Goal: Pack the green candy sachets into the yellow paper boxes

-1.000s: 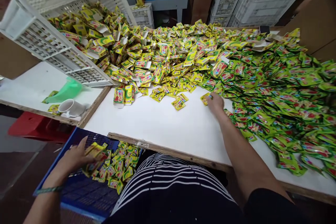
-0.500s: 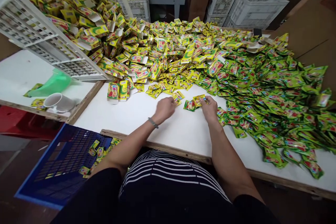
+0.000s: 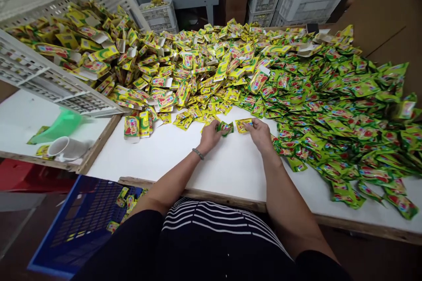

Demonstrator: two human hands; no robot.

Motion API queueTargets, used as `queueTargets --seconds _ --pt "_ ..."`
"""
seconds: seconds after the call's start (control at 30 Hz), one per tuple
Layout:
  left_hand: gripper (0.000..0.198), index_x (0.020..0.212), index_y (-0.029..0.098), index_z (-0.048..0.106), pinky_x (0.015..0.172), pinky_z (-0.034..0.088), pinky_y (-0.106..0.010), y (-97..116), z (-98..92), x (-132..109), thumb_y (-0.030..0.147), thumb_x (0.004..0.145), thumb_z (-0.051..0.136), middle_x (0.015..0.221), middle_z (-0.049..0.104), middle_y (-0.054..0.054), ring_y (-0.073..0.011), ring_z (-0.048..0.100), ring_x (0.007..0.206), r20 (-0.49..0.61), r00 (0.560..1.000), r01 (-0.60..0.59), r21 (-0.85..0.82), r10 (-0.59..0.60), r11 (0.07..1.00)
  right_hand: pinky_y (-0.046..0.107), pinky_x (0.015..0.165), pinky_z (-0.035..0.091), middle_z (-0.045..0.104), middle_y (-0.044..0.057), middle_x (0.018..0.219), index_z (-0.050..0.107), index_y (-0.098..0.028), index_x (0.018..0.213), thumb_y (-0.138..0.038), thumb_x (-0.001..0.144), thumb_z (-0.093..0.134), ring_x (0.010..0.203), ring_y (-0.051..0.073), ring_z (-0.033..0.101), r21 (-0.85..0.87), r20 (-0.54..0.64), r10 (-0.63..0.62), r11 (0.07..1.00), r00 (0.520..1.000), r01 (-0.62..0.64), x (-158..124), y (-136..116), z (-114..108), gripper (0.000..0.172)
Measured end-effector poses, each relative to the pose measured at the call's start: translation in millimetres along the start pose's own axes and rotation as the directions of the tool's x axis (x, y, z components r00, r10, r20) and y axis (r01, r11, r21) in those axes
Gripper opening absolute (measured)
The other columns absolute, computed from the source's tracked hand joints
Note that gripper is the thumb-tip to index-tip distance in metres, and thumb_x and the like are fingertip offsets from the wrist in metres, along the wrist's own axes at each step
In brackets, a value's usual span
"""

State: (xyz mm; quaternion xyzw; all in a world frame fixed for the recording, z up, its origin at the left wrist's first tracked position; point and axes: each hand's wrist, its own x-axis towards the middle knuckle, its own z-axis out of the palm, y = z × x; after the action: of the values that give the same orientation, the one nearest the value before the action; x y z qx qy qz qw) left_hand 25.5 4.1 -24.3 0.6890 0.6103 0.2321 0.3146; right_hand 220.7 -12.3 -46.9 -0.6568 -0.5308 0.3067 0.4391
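My left hand [image 3: 210, 136], with a bracelet at the wrist, is closed on a small green sachet [image 3: 226, 128] just above the white tabletop [image 3: 231, 162]. A short way to its right, my right hand [image 3: 261, 134] pinches a yellow sachet [image 3: 243, 125]. Beyond my hands spreads a heap of small yellow boxes [image 3: 194, 63], with loose yellow sachets [image 3: 186, 118] along its near edge. A big pile of green sachets [image 3: 316, 109] covers the table's right side. Two yellow boxes [image 3: 138, 126] stand apart at the left.
A tilted white crate [image 3: 62, 88] spills boxes at the left. Beside it are a white mug [image 3: 67, 148] and a green plastic scoop-like piece [image 3: 61, 125]. A blue basket [image 3: 75, 224] with some packets sits below the wooden table edge [image 3: 224, 197]. White crates [image 3: 310, 0] are stacked behind.
My left hand has moved right and taken the green sachet that lay by my right hand. My right hand still holds the yellow sachet, slightly further left. The whole view has shifted a little.
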Motion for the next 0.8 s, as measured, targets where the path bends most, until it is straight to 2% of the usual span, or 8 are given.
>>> queueTargets --seconds 0.1,0.2,0.33,0.4,0.5,0.6,0.7,0.8 --pt "0.019 0.086 0.017 0.063 0.070 0.045 -0.027 -10 -4.7 1 0.029 0.073 0.069 0.076 0.065 0.000 -0.0156 0.058 0.074 0.037 0.999 -0.014 -0.199 0.022 0.980 0.029 0.059 0.044 0.063 0.000 0.068 0.060 -0.022 0.077 -0.055 0.075 0.059 0.066 0.018 0.056 0.180 0.147 -0.020 0.984 0.989 -0.007 -6 -8 8 0.033" --pt "0.021 0.089 0.017 0.068 0.073 0.047 -0.029 -15 -5.7 -1 0.024 0.070 0.069 0.078 0.069 -0.001 -0.0162 0.061 0.073 0.095 0.995 0.007 -0.343 0.027 0.939 0.029 0.062 0.047 0.065 0.000 0.071 0.062 -0.021 0.077 -0.051 0.072 0.063 0.067 0.017 0.057 0.207 0.269 -0.034 0.978 0.963 -0.023 -15 -19 23 0.030" --pt "0.026 0.091 0.019 0.073 0.083 0.046 -0.032 -13 -10.9 -8 0.014 0.066 0.068 0.090 0.072 -0.003 -0.0188 0.062 0.082 0.026 0.999 -0.013 -0.326 0.023 0.945 0.030 0.062 0.049 0.064 -0.001 0.067 0.062 -0.021 0.076 -0.052 0.070 0.065 0.063 0.017 0.059 0.259 0.284 0.008 0.962 0.959 -0.084 -21 -25 36 0.032" --pt "0.026 0.092 0.020 0.072 0.083 0.046 -0.031 -10 -14.8 -13 0.015 0.067 0.069 0.089 0.071 -0.003 -0.0180 0.061 0.082 -0.005 1.000 -0.002 -0.387 0.001 0.922 0.031 0.061 0.051 0.066 0.000 0.068 0.062 -0.021 0.079 -0.054 0.068 0.067 0.063 0.017 0.060 0.334 0.264 0.027 0.935 0.964 -0.118 -22 -25 38 0.035" --pt "0.031 0.098 0.017 0.067 0.071 0.047 -0.029 -4 -18.7 -19 0.029 0.070 0.071 0.077 0.067 -0.001 -0.0137 0.059 0.069 0.071 0.993 0.118 -0.661 -0.095 0.741 0.031 0.061 0.053 0.066 0.001 0.066 0.062 -0.021 0.081 -0.055 0.068 0.069 0.063 0.019 0.062 0.398 0.226 0.057 0.906 0.972 -0.145 -24 -26 39 0.037" --pt "0.046 0.097 0.015 0.062 0.069 0.046 -0.026 0 -20.7 -23 0.035 0.060 0.081 0.076 0.065 0.000 -0.0109 0.058 0.066 0.114 0.987 0.157 -0.808 -0.110 0.568 0.032 0.064 0.054 0.067 0.000 0.067 0.062 -0.021 0.083 -0.051 0.066 0.073 0.064 0.018 0.063 0.463 0.276 0.041 0.870 0.960 -0.170 -28 -30 41 0.036" --pt "0.048 0.087 0.013 0.062 0.068 0.045 -0.026 -2 -22.9 -25 0.031 0.050 0.086 0.073 0.064 0.001 -0.0100 0.058 0.066 0.102 0.991 0.134 -0.806 -0.088 0.576 0.032 0.069 0.054 0.070 -0.001 0.074 0.062 -0.021 0.091 -0.048 0.063 0.077 0.067 0.017 0.065 0.548 0.358 0.014 0.807 0.933 -0.222 -34 -36 43 0.041" --pt "0.044 0.081 0.012 0.061 0.063 0.043 -0.025 -9 -25.6 -29 0.031 0.049 0.086 0.066 0.062 0.002 -0.0084 0.055 0.059 0.162 0.982 0.189 -0.761 -0.099 0.620 0.033 0.070 0.054 0.071 0.001 0.076 0.064 -0.020 0.095 -0.048 0.061 0.078 0.070 0.018 0.066 0.524 0.493 0.018 0.792 0.870 -0.313 -38 -39 44 0.046"
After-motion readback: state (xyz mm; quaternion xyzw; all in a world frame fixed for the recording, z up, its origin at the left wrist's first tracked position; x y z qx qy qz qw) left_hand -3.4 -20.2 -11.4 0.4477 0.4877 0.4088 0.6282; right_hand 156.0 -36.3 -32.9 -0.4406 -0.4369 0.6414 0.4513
